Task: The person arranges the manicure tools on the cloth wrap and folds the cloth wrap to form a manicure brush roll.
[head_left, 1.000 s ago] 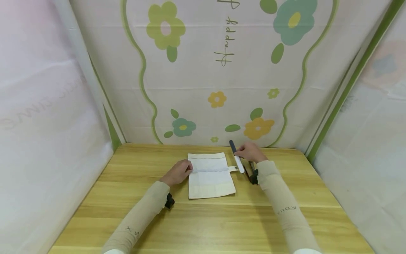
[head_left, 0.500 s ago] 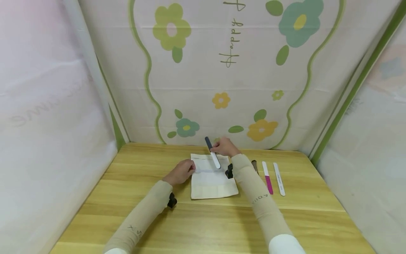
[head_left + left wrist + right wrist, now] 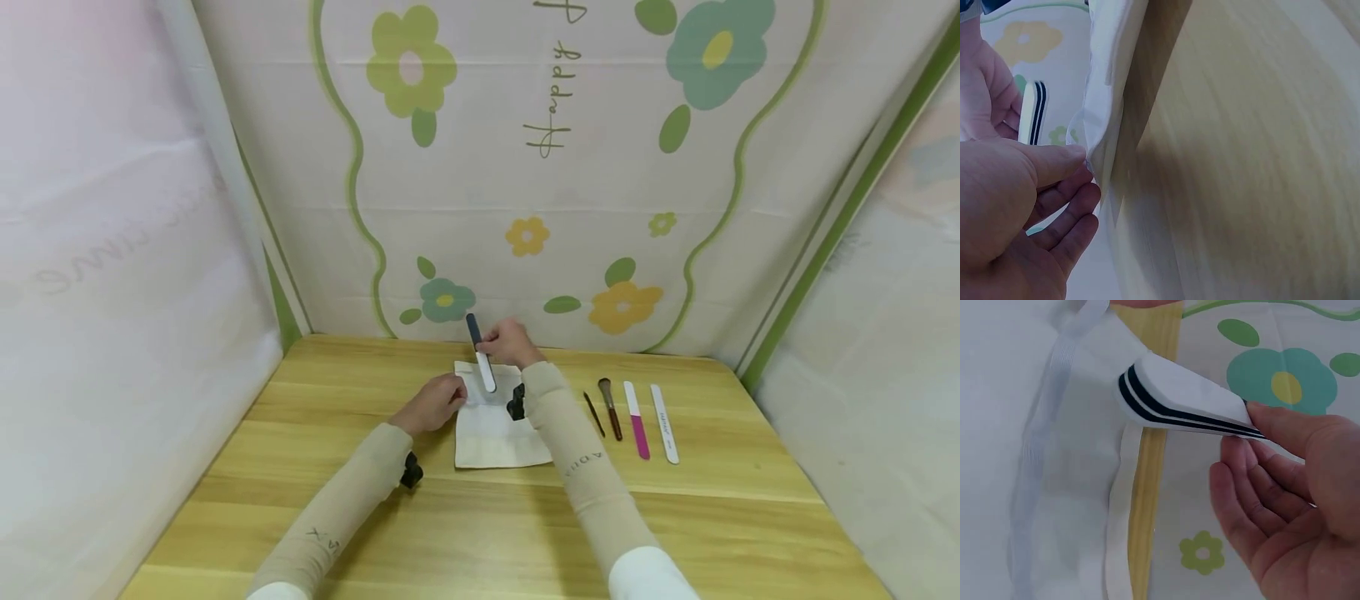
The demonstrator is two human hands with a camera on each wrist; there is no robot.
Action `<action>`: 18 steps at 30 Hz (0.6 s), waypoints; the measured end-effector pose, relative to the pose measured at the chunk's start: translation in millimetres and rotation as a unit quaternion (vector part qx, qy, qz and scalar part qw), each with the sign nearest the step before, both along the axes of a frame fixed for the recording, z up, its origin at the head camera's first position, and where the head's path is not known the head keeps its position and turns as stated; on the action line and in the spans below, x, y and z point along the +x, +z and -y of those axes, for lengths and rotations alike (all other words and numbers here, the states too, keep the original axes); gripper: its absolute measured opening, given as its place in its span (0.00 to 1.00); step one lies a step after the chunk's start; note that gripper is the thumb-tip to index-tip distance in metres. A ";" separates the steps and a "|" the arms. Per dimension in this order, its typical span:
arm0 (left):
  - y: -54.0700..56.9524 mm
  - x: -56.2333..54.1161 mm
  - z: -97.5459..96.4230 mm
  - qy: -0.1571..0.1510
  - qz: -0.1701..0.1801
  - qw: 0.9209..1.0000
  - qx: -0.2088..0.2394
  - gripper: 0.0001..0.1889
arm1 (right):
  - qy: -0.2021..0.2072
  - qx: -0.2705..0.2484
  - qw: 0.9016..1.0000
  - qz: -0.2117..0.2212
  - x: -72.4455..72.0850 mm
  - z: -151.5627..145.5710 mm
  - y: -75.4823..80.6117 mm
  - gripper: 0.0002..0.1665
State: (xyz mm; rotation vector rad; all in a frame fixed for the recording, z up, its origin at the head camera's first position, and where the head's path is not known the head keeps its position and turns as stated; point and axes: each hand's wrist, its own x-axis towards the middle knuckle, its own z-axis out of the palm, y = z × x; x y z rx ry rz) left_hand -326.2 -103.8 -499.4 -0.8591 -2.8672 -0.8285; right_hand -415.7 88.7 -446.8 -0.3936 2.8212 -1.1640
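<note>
A white cloth pouch lies unfolded on the wooden table, with an elastic band running across it in the right wrist view. My left hand pinches the pouch's left edge at the band; in the left wrist view the thumb presses there against the index finger. Over the pouch's far part, my right hand grips a nail file, white at one end and dark at the other. Its layered white end points down toward the cloth, between band and far edge.
To the right lie a thin dark stick, a makeup brush, a white-and-pink nail file and a white nail file, side by side. A flowered cloth wall rises behind the table, with more cloth at both sides.
My right hand has carried the nail file leftward from beside the pouch to above its far part, uncovering the tools at right. The left hand keeps its hold on the pouch's edge.
</note>
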 end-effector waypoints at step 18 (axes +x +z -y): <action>-2.9 -3.3 -1.1 0.015 0.017 1.000 0.002 0.03 | -0.073 -0.162 0.983 -0.044 -0.1 18.2 -38.5 0.12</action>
